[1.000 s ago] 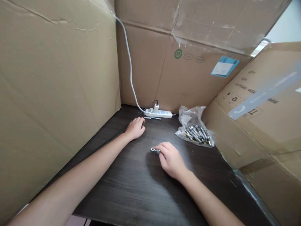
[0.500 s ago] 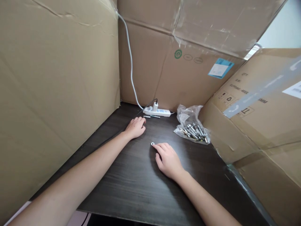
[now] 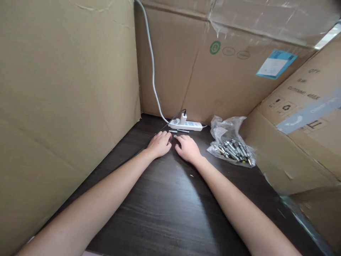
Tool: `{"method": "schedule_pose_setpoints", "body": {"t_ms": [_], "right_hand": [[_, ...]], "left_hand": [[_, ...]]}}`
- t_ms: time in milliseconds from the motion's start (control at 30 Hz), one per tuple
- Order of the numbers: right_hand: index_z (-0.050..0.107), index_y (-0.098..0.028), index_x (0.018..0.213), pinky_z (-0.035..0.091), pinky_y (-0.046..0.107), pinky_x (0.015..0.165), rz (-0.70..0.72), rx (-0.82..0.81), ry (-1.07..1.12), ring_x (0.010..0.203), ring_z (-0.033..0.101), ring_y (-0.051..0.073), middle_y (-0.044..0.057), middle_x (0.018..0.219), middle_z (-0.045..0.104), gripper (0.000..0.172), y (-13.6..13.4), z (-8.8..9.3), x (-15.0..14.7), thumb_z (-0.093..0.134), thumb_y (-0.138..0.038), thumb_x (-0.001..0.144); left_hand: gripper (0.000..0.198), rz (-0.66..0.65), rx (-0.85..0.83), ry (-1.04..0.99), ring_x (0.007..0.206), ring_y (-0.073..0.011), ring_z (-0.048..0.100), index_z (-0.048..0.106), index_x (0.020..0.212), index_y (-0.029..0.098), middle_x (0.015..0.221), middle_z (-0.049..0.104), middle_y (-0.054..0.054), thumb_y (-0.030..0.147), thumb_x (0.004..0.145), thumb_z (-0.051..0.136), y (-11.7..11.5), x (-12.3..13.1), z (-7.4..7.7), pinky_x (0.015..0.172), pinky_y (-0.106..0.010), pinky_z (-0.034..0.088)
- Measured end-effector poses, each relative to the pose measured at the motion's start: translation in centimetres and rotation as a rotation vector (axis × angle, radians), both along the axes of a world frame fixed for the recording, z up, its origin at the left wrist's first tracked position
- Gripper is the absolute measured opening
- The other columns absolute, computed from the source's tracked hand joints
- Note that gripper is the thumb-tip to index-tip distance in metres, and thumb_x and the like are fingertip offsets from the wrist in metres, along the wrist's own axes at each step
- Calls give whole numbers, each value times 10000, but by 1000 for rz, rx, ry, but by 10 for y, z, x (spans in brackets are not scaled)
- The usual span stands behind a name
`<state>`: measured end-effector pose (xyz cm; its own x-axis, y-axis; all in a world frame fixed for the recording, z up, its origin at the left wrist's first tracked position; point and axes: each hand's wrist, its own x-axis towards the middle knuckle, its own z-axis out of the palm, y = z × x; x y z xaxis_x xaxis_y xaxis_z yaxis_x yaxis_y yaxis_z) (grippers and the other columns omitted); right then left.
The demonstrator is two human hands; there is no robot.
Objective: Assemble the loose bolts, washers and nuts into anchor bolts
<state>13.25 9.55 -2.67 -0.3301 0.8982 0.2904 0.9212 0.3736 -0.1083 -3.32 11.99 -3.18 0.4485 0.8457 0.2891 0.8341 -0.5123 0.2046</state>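
My left hand (image 3: 160,144) rests on the dark tabletop with its fingers bent and close together; whatever is under them is hidden. Close to its right, my right hand (image 3: 187,148) touches a small pale ring (image 3: 175,136) with its index fingertip, thumb apart from the finger. Just beyond the hands lie a short metal sleeve (image 3: 173,131) and a thin metal rod (image 3: 183,131), side by side in front of the power strip.
A white power strip (image 3: 190,125) with a plug and cables stands at the back. To the right lies a clear plastic bag (image 3: 226,129) of metal anchor bolts (image 3: 236,151). Large cardboard boxes (image 3: 170,67) enclose the table (image 3: 149,209) at left, back and right.
My right hand has moved forward with the small ring, up beside my left hand. The camera view has shifted, and my left hand stays near the metal pieces.
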Motion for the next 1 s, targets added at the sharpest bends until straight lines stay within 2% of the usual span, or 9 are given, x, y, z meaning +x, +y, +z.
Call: {"method": "schedule_pose_setpoints", "body": {"t_ms": [167,267,367,433,533,667,733,833,1000], "right_hand": [[583,-121,1237,391,390,955,-14,38,57,1119,506,279,133,1188,614,415,24,-8,-2,463,-245,860],[595,-144,1207,396,391,946,10,83,112,1114,502,273,122,1185,609,387,21,-7,2,476,-235,851],[620,-169,1141,401,382,929,12,151,165,1088,506,265,112,1133,621,332,11,3,17,484,-222,843],[636,-173,1085,403,378,919,-16,202,188,1053,515,262,109,1082,632,294,1,12,38,490,-219,835],[652,-165,1001,400,376,913,-100,294,194,991,527,258,108,999,643,247,-24,20,88,495,-217,817],[657,-178,928,392,390,899,-354,374,197,944,534,260,96,931,648,213,-66,16,162,496,-235,800],[660,-191,908,399,395,876,-468,391,207,941,526,267,94,927,647,208,-82,10,190,499,-249,790],[658,-194,900,407,391,836,-540,383,233,904,525,263,96,901,644,209,-93,4,211,497,-260,783],[664,-196,888,404,379,833,-539,336,253,914,524,254,93,915,655,212,-86,2,214,496,-269,781]], "left_hand": [[184,-10,27,-4,991,-234,513,535,1002,206,1021,588,-57,205,834,460,3,0,-4,833,-382,427],[190,-24,31,-9,985,-235,509,537,1008,206,1020,587,-56,208,834,462,5,-1,-5,829,-380,426],[193,-22,19,-8,983,-236,505,544,1004,208,1016,585,-57,209,827,467,6,-1,-4,834,-375,423],[200,-24,9,-9,985,-238,503,555,1000,211,1014,581,-59,206,823,463,7,-2,-3,843,-377,425],[250,-6,18,-17,1021,-248,492,573,1037,210,1062,565,-75,206,815,458,7,-2,-2,881,-393,423],[346,17,18,-24,1113,-262,466,572,1134,213,1177,552,-84,209,814,442,8,-1,-2,942,-425,400],[378,11,3,-20,1149,-260,453,561,1173,219,1225,554,-74,210,818,431,8,0,-2,967,-431,385],[414,11,-16,-8,1203,-264,426,534,1223,217,1314,525,-63,223,824,423,9,1,-2,999,-445,360],[407,30,-28,4,1231,-257,418,504,1227,200,1325,522,-85,251,831,426,12,3,-1,1015,-445,339]]}}
